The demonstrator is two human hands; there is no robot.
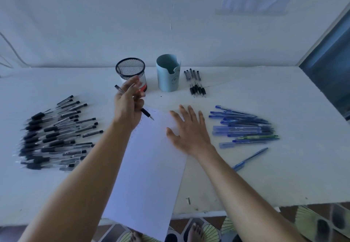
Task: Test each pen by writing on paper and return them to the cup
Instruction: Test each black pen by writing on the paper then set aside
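A white sheet of paper (149,166) lies in the middle of the table, its near end hanging over the front edge. My left hand (128,105) grips a black pen (146,113) above the paper's far left corner, tip pointing down to the right. Flat on the paper's right edge rests my right hand (189,130), fingers spread. A black mesh cup (130,71) stands just behind my left hand, and a light blue cup (167,73) stands to its right.
Several black pens (56,133) are piled at the left. Several blue pens (244,126) lie at the right, one blue pen (250,159) apart nearer the front. Small black pens (195,82) lie right of the blue cup. A wall is behind.
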